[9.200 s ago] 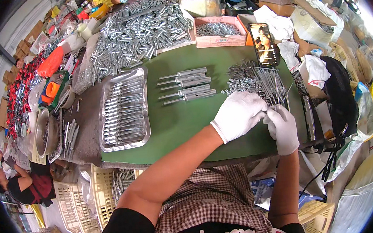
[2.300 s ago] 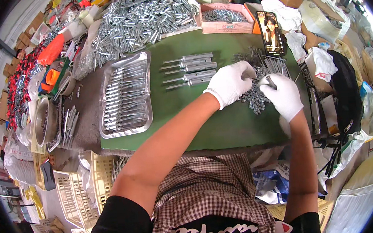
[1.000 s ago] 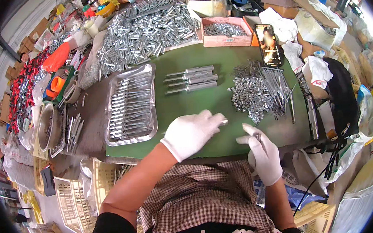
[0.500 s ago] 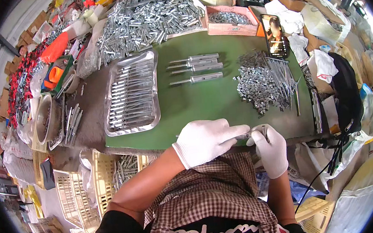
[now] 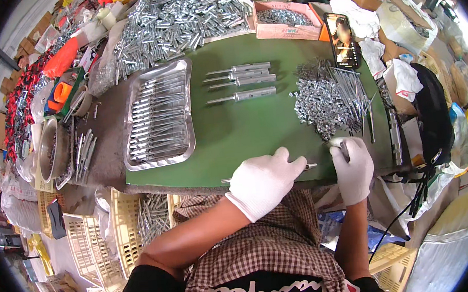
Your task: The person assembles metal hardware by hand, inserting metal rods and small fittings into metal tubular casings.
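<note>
My left hand (image 5: 265,182), in a white glove, is closed around a slim metal tool (image 5: 310,166) at the table's front edge. Its thin shaft sticks out on the left and a short tip on the right; the glove hides the middle. My right hand (image 5: 354,171), also gloved, is curled with a small grey metal cylinder (image 5: 345,152) in its grip. Those fingertips reach the near edge of a pile of small silvery metal parts (image 5: 319,105). Beyond my hands, several similar metal tools (image 5: 249,94) with thin shafts lie in a row on the green mat (image 5: 232,129).
At left, a metal tray (image 5: 190,125) holds a column of metal tools. Long thin rods (image 5: 351,91) lie beside the parts pile. A lit phone (image 5: 343,42), a pink box (image 5: 285,32) of parts and a large heap of metal sleeves (image 5: 184,22) line the back.
My right hand has moved away from the left hand, forward and right to the parts pile. The left hand keeps the tool, whose tip now shows uncovered.
</note>
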Demonstrator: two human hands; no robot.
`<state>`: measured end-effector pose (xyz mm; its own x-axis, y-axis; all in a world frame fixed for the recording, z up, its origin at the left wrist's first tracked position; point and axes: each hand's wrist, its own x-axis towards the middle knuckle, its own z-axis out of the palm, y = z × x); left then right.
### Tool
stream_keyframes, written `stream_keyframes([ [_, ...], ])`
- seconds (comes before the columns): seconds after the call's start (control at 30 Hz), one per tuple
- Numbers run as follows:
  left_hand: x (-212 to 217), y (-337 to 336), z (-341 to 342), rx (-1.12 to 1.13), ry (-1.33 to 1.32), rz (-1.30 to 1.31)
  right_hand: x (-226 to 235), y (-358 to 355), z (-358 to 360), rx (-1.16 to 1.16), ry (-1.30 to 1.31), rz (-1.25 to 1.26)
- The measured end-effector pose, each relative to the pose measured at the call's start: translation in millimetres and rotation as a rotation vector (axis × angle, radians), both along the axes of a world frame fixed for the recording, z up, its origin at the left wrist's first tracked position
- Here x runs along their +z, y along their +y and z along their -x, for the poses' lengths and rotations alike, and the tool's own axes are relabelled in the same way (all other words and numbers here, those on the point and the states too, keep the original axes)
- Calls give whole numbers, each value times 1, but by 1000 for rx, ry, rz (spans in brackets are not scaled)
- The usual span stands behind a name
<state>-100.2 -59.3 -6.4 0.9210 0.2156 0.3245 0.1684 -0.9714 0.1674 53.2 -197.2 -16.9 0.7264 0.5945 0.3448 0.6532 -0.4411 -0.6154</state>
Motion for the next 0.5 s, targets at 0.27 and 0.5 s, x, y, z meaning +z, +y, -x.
stream_keyframes([
  [0.27, -3, -1, -7, 24, 44, 54, 2, 6, -5, 162, -127, 156],
  [0.5, 1, -1, -5, 24, 56, 96, 12, 5, 13, 368, 64, 172],
])
